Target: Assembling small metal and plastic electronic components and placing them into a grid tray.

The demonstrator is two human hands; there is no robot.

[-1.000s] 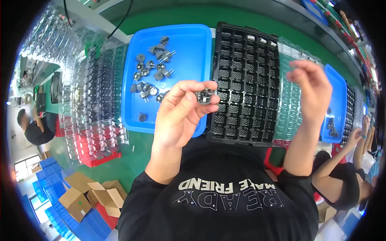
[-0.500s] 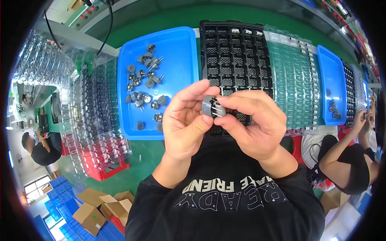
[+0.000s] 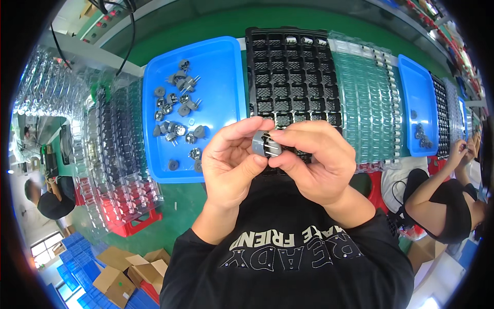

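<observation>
Both my hands meet in front of my chest around one small grey round part with metal pins (image 3: pixel 266 144). My left hand (image 3: pixel 234 162) pinches it from the left with thumb and forefinger. My right hand (image 3: pixel 315 159) grips its pins from the right. Just behind the hands lies a black compartment tray (image 3: pixel 290 77), with a few small parts in its far row. To the left, a blue tray (image 3: pixel 218 77) holds several loose grey parts (image 3: pixel 177 116) of the same kind.
Stacks of clear blister trays (image 3: pixel 110 149) stand left of the blue tray, and a greenish clear stack (image 3: pixel 370 103) right of the black one. A second blue tray (image 3: pixel 424 113) lies further right. Another person (image 3: pixel 442 195) works at the right, another at the far left (image 3: pixel 49 198).
My right hand came in from the far right to meet my left hand on the grey part. Both hands have drawn closer to my chest.
</observation>
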